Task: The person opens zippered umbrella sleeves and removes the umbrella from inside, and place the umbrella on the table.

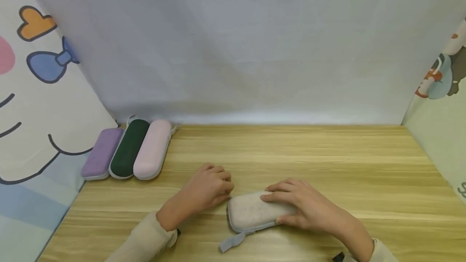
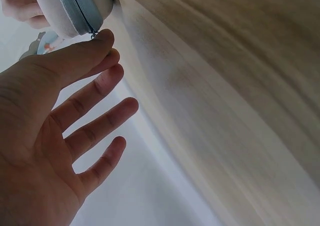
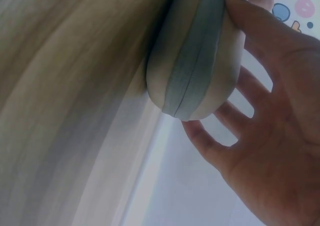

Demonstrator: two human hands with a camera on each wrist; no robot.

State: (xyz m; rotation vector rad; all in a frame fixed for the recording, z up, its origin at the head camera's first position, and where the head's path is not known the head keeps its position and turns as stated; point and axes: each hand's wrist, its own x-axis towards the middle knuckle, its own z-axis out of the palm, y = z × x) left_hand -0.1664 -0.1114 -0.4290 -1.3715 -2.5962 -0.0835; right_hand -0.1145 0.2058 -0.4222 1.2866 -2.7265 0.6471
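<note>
A cream zippered hard case [image 1: 251, 211] with a grey-blue zipper band lies on the wooden table, its fabric strap [image 1: 233, 241] at the near left corner. My right hand [image 1: 306, 205] grips the right part of the case, thumb on the near side and fingers over the top and far side. At the case's left end, my left hand [image 1: 209, 187] pinches the small zipper pull [image 2: 94, 35] between thumb and index finger. The other left fingers [image 2: 102, 121] spread loosely in the left wrist view. Most of the pull is hidden by the fingertips. The zipper [image 3: 187, 81] appears closed at the right end.
At the back left, a purple case [image 1: 103, 151], a dark green case [image 1: 130, 148] and a pink case [image 1: 153, 148] lie side by side. A pale cloth [image 1: 255, 51] hangs behind the table, with cartoon-printed panels [image 1: 40, 104] at the sides.
</note>
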